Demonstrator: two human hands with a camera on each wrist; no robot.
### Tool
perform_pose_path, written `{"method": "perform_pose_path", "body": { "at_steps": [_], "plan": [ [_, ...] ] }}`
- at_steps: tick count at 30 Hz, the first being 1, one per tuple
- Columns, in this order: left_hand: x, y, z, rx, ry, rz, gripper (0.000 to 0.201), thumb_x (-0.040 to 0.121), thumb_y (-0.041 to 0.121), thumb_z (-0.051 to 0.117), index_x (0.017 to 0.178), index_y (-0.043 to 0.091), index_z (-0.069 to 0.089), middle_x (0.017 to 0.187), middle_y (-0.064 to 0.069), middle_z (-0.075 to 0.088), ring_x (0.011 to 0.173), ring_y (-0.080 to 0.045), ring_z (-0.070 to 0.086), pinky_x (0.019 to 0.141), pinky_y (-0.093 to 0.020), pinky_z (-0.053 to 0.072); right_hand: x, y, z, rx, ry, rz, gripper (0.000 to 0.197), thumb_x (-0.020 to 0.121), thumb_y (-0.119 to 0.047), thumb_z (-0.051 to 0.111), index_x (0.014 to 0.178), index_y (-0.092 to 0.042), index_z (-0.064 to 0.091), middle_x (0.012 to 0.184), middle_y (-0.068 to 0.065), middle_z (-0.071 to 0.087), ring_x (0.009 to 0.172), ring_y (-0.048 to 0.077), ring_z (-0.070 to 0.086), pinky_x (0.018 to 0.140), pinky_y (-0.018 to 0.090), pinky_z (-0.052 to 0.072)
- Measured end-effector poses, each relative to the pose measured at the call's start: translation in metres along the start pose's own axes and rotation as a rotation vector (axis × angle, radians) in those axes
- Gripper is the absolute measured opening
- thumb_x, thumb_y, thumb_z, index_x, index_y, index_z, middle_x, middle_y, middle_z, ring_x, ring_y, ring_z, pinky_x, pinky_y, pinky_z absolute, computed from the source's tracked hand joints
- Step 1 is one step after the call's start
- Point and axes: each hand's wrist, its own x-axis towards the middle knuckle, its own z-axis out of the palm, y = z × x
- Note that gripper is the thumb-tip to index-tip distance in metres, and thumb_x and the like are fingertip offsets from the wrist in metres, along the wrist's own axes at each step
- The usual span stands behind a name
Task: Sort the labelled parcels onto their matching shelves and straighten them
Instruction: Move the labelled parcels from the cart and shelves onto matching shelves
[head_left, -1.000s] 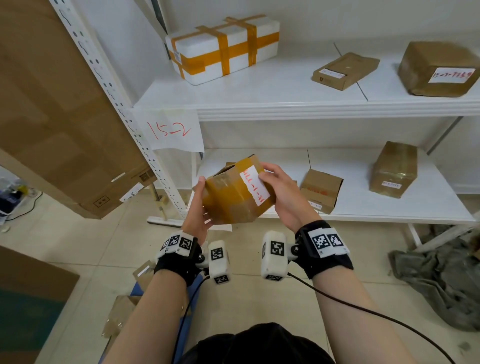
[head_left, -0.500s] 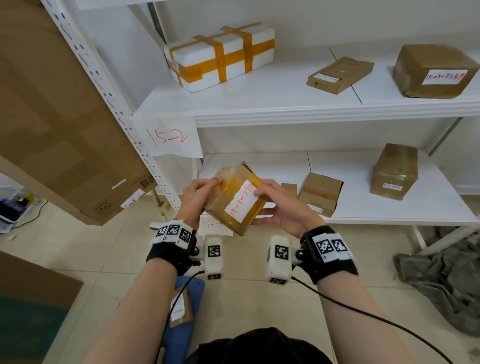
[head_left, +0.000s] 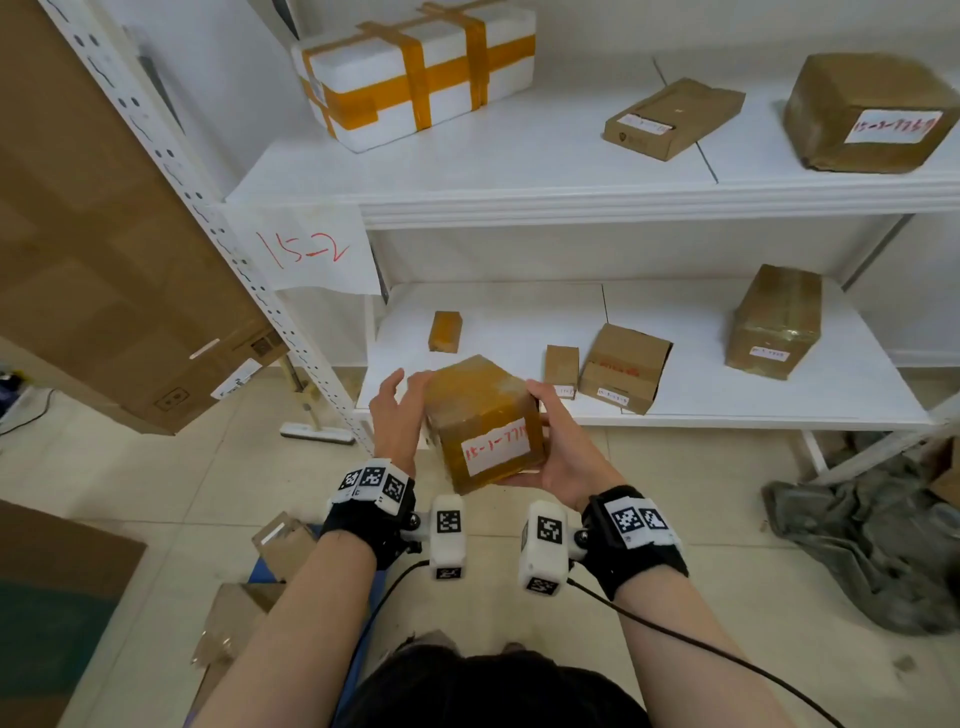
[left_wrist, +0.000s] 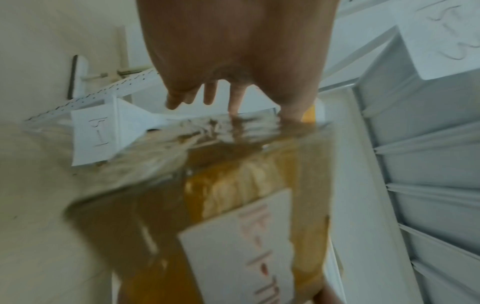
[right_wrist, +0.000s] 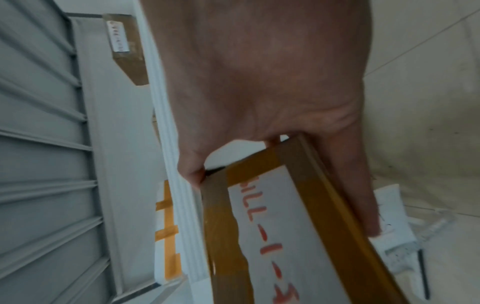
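Note:
A brown taped parcel (head_left: 483, 410) with a white label (head_left: 496, 449) reading 15-1-77.. in red hangs just in front of the lower shelf (head_left: 727, 413), label facing me. My right hand (head_left: 558, 441) grips its right side, thumb on the top edge and fingers underneath. My left hand (head_left: 400, 410) presses flat on the left side with straight fingers. In the left wrist view the left hand's fingers (left_wrist: 210, 96) reach over the parcel (left_wrist: 233, 205). In the right wrist view the right hand (right_wrist: 259, 102) clamps the parcel (right_wrist: 272, 226). A paper sign 15-2 (head_left: 304, 249) hangs on the upper shelf (head_left: 571, 208).
Several brown parcels stand on the lower shelf, the nearest a small one (head_left: 445, 331) and another small one (head_left: 561, 364). The upper shelf holds a white foam box (head_left: 415, 73) and two brown boxes. A big carton (head_left: 104, 260) leans at left. A grey cloth (head_left: 857, 545) lies on the floor at right.
The parcel has come down and turned so its label faces me, ending close to the lower shelf's front edge. My left hand went from gripping to lying flat on its side.

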Motion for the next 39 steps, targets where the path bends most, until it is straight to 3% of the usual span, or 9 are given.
{"method": "perform_pose_path", "body": {
  "at_steps": [3,7,13,19,26,29,32,35,39],
  "plan": [
    [0.005,-0.019,0.002,0.056,-0.126,-0.184,0.088,0.067,0.074,0.065,0.141,0.033,0.041,0.140,0.001,0.046,0.126,-0.028,0.047,0.103,-0.054,0.043,0.011,0.014,-0.007,0.134,0.074,-0.031,0.045,0.094,-0.060,0.052,0.112,-0.022,0.066,0.098,0.008,0.077,0.110,0.031,0.066,0.096,0.057,0.053],
    [0.011,-0.033,0.011,0.046,-0.323,-0.354,0.080,0.067,0.079,0.065,0.130,0.030,0.052,0.123,-0.008,0.062,0.107,-0.032,0.065,0.084,-0.049,0.059,0.029,0.025,-0.013,0.218,0.155,-0.015,0.043,0.096,-0.057,0.048,0.111,-0.021,0.067,0.083,0.001,0.079,0.103,0.025,0.067,0.098,0.053,0.053],
    [0.055,-0.043,0.030,0.060,-0.389,-0.436,0.076,0.071,0.072,0.069,0.128,0.024,0.054,0.117,-0.013,0.066,0.103,-0.031,0.068,0.075,-0.041,0.061,0.076,0.025,-0.018,0.272,0.247,0.055,0.041,0.095,-0.055,0.050,0.102,-0.019,0.070,0.085,0.004,0.079,0.097,0.023,0.070,0.098,0.049,0.053],
    [0.141,-0.059,0.049,0.069,-0.349,-0.464,0.068,0.073,0.061,0.073,0.123,0.017,0.061,0.111,-0.008,0.071,0.098,-0.025,0.069,0.062,-0.031,0.058,0.157,0.019,-0.031,0.153,0.331,0.181,0.049,0.091,-0.059,0.056,0.120,-0.020,0.065,0.118,0.010,0.065,0.115,0.030,0.061,0.101,0.052,0.051],
    [0.257,-0.097,0.081,0.081,-0.346,-0.443,0.067,0.081,0.061,0.065,0.129,0.018,0.049,0.119,-0.008,0.067,0.107,-0.029,0.065,0.098,-0.049,0.051,0.285,0.016,-0.050,-0.109,0.429,0.252,0.054,0.097,-0.062,0.037,0.126,-0.021,0.056,0.128,0.005,0.057,0.122,0.029,0.045,0.099,0.041,0.036],
    [0.303,-0.118,0.100,0.147,-0.355,-0.469,0.066,0.086,0.064,0.057,0.137,0.024,0.047,0.132,-0.005,0.059,0.118,-0.032,0.057,0.097,-0.047,0.049,0.347,0.016,-0.060,-0.158,0.435,0.226,0.039,0.098,-0.053,0.040,0.111,-0.020,0.058,0.125,0.005,0.062,0.111,0.026,0.052,0.089,0.039,0.040],
    [0.352,-0.147,0.121,0.270,-0.334,-0.457,0.069,0.083,0.072,0.055,0.138,0.030,0.052,0.132,-0.005,0.060,0.114,-0.032,0.058,0.079,-0.036,0.051,0.411,0.027,-0.078,-0.172,0.431,0.201,0.035,0.097,-0.049,0.042,0.090,-0.018,0.058,0.112,0.008,0.066,0.101,0.027,0.063,0.078,0.036,0.047],
    [0.387,-0.174,0.134,0.410,-0.360,-0.408,0.075,0.082,0.078,0.049,0.139,0.030,0.052,0.131,-0.006,0.059,0.106,-0.030,0.061,0.070,-0.031,0.048,0.456,0.050,-0.098,-0.171,0.460,0.151,0.032,0.101,-0.044,0.042,0.078,-0.024,0.050,0.091,0.004,0.058,0.092,0.027,0.059,0.090,0.043,0.053],
    [0.413,-0.206,0.146,0.328,-0.412,-0.382,0.053,0.095,0.055,0.053,0.135,0.021,0.054,0.092,-0.003,0.057,0.079,-0.023,0.059,0.073,-0.032,0.053,0.493,0.075,-0.116,-0.115,0.505,0.090,0.028,0.102,-0.031,0.044,0.075,-0.027,0.048,0.095,0.004,0.058,0.087,0.020,0.056,0.103,0.044,0.051]
  ]
}}
